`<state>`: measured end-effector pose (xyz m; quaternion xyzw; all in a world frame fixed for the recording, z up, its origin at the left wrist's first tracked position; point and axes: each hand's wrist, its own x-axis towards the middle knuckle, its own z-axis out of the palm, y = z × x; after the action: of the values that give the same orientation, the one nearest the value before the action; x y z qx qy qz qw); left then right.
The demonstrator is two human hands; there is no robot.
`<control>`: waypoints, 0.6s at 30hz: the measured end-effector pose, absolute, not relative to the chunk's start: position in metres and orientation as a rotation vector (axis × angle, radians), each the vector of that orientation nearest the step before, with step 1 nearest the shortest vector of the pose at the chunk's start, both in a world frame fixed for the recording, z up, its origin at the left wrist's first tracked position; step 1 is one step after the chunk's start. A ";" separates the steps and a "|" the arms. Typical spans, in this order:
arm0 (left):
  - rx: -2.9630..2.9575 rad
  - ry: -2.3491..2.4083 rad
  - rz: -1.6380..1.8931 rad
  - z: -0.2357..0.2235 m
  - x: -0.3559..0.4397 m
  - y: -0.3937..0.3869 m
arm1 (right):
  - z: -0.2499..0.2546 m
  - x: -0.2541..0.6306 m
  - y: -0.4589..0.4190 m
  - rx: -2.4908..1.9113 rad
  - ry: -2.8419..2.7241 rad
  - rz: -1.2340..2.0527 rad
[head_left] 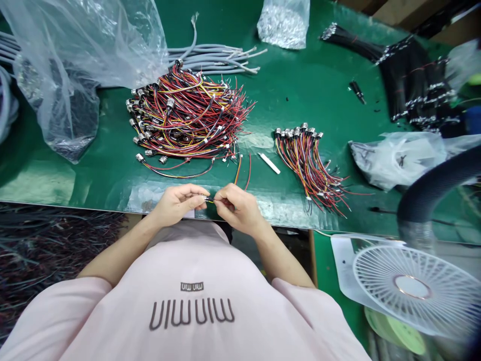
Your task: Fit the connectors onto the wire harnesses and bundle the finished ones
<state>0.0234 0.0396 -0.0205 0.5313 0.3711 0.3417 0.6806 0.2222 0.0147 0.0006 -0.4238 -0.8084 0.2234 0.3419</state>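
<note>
Close to the table's front edge, my left hand (180,203) pinches a small metal connector (206,198) between thumb and fingers. My right hand (237,204) is closed on the wires just beside it, at the connector's back end. Red and yellow wires (238,170) stick up beyond my right hand, with a small white plug at one tip. Behind my hands lies a big pile of wired connectors (191,115), metal ends to the left. A smaller bunch of wired connectors (306,160) rests to the right, metal ends toward the back.
A white pen-like stick (269,163) lies between the piles. Grey cables (218,57) and plastic bags (71,110) are at back left. Black cable bundles (406,80) lie at back right. A white fan (409,286) and a black hose (432,185) stand at right.
</note>
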 end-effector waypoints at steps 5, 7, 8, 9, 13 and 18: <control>1.240 0.870 0.748 -0.022 0.024 0.038 | 0.001 0.222 0.012 -1.134 -2.183 0.425; 1.272 0.878 0.744 -0.022 0.025 0.037 | 0.001 0.220 0.011 -1.143 -2.178 0.405; 1.289 0.881 0.743 -0.023 0.025 0.037 | 0.001 0.220 0.011 -1.150 -2.168 0.403; 1.305 0.885 0.742 -0.023 0.025 0.037 | 0.000 0.219 0.011 -1.159 -2.157 0.404; 1.331 0.883 0.737 -0.024 0.025 0.037 | 0.001 0.215 0.014 -1.193 -2.133 0.462; 1.340 0.823 0.803 -0.025 0.024 0.038 | 0.009 0.217 0.019 -1.158 -2.035 0.705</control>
<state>0.0236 0.0376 -0.0250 0.5864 0.3600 0.3514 0.6349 0.2170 0.0186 0.0086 -0.4452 -0.7823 0.2710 0.3411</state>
